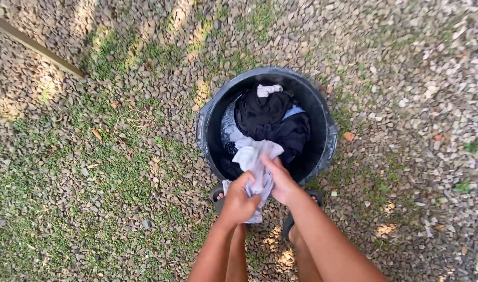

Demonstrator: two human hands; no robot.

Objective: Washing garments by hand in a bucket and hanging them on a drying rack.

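The pale cloth (257, 164) hangs over the near rim of the black tub (210, 117), half in and half out, bunched between both hands. The left hand (238, 201) is closed in a fist around the lower part, just outside the rim, with a tail of fabric hanging below it. The right hand (281, 180) grips the upper part from the other side, fingers curled shut over the fold, its thumb hidden under the fabric. The two hands sit close together, nearly touching.

Judging by this grip, the person is wringing or drawing out a wet piece, and doing it well seems to call for keeping the cloth over the tub mouth so any drips fall inside, and for setting the fists a little further apart so the twist has some length to work on. Lifting it clear of the pile before pulling would keep it from dragging its neighbours out.

Deeper in the tub lie dark garments (270, 122), a patterned grey piece against the left wall, a strip of light blue on the right, and a small white piece (269, 90) at the far side. The tub stands on gravel (406, 78) patched with grass (51, 172). The person's feet in dark sandals (217, 194) stand just behind it, toes close to its base.
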